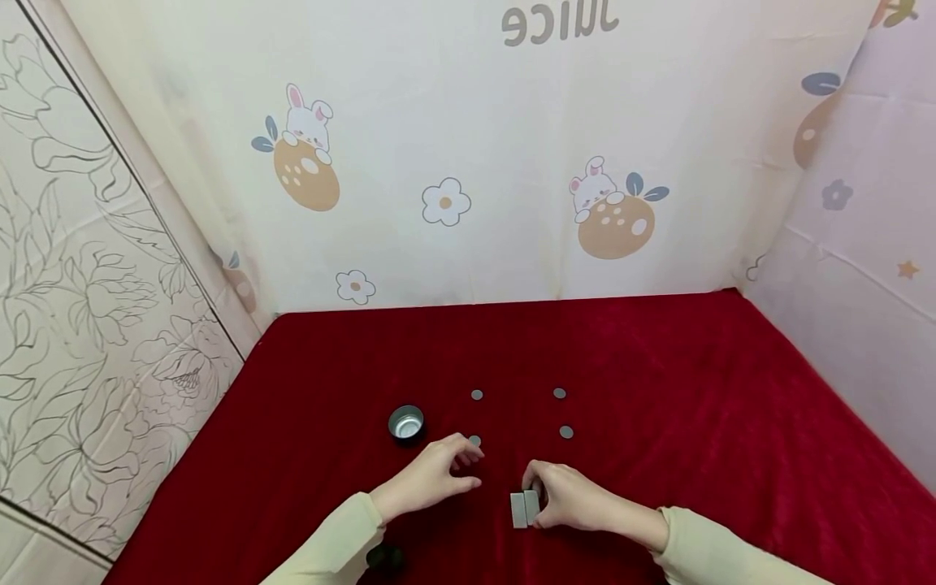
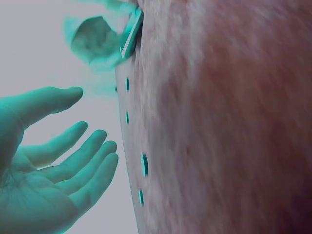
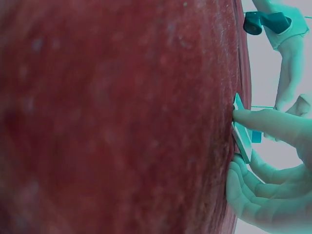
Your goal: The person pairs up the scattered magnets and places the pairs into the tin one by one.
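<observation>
Near the front of the red cloth, my right hand (image 1: pixel 574 496) pinches a grey rectangular block (image 1: pixel 532 505) between thumb and fingertips. A second grey block (image 1: pixel 517 511) lies flat against its left side. In the right wrist view, the thumb and fingers hold opposite ends of a thin, flat block (image 3: pixel 242 134) low at the cloth. My left hand (image 1: pixel 430 474) hovers over the cloth with fingers apart and nothing in it. Just beyond its fingertips is a small grey disc (image 1: pixel 474 440), partly covered by the hand in the head view.
Farther back lie three more grey discs, one at back left (image 1: pixel 477 395), another at back right (image 1: pixel 559 393) and a third (image 1: pixel 566 432) nearer. A small round metal bowl (image 1: pixel 406 425) stands left of them. Patterned curtains (image 1: pixel 512 162) enclose the red-covered table (image 1: pixel 658 366).
</observation>
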{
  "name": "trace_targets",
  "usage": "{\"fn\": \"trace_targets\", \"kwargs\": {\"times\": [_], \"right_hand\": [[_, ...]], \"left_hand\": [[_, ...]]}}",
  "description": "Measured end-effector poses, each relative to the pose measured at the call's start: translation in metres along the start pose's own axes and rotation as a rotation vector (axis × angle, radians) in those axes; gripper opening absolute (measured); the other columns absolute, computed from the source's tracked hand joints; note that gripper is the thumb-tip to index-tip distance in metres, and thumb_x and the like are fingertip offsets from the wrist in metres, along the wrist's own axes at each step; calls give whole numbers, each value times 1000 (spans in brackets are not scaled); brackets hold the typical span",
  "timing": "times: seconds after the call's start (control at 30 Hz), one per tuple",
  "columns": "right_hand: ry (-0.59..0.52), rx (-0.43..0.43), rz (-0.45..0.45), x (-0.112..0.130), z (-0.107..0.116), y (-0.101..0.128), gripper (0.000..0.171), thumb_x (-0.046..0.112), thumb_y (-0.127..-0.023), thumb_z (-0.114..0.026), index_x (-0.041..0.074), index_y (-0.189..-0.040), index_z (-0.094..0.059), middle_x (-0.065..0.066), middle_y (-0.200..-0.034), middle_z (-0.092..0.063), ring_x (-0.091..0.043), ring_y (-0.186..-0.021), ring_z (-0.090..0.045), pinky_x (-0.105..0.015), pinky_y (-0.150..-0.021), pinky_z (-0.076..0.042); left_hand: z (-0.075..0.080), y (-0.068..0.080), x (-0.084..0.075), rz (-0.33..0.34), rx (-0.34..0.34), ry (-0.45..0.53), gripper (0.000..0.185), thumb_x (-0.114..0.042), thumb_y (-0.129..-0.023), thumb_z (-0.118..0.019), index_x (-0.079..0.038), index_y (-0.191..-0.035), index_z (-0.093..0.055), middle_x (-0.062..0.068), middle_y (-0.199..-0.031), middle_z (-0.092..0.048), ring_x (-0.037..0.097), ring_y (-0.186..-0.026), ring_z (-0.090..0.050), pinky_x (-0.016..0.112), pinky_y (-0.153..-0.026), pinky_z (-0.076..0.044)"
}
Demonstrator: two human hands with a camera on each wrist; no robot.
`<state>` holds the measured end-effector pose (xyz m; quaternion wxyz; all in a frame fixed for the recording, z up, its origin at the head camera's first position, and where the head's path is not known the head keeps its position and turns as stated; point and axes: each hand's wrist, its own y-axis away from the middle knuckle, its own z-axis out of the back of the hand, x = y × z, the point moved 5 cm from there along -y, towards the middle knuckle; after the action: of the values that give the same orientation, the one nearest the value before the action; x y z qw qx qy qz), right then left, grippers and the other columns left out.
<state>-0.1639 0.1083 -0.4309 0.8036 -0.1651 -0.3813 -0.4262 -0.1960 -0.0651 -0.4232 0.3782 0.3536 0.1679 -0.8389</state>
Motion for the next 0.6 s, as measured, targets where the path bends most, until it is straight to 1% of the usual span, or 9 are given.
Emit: {"fn": "trace_targets", "kwargs": {"times": [0.17,0.3,0.43,0.53,0.6], "right_hand": [[-60,-6,-8,0,-1,0,26,-5,-65,-68,4,-86,-54,1,-72,-54,-2,-59,-46,-19,-53,-42],[-149,-15,-30,0,-1,0,19,-7,-70,-64,0,-86,-58,-3,-74,-56,-4,-62,-50,-19,-54,-44],[-261,-12,-50,0,-1,-1,12,-6,-77,-59,-4,-88,-61,-6,-76,-59,-8,-63,-55,-20,-56,-46],[-342,-11,-68,0,-1,-2,13,-6,-78,-56,-8,-90,-62,-8,-76,-60,-14,-62,-59,-23,-57,-49],[-395,-16,-86,0,0,-3,14,-6,-79,-56,-10,-91,-61,-9,-77,-60,-18,-64,-60,-26,-58,-51]], "left_hand": [[13,8,8,-1,-98,12,27,-16,-84,-61,-5,-108,-56,6,-102,-55,20,-90,-54,28,-77,-46],[23,14,12,-11,-199,19,25,-13,-84,-60,-3,-107,-56,9,-104,-55,23,-91,-55,33,-78,-46],[32,20,16,-16,-311,29,25,-10,-84,-59,-3,-108,-56,5,-105,-54,25,-93,-53,37,-80,-45],[38,23,19,-26,-392,23,25,-8,-82,-61,-4,-107,-57,1,-104,-53,26,-93,-53,37,-80,-45],[41,24,22,-26,-429,25,26,-7,-81,-63,-4,-106,-58,-1,-103,-53,25,-94,-53,38,-80,-45]]}}
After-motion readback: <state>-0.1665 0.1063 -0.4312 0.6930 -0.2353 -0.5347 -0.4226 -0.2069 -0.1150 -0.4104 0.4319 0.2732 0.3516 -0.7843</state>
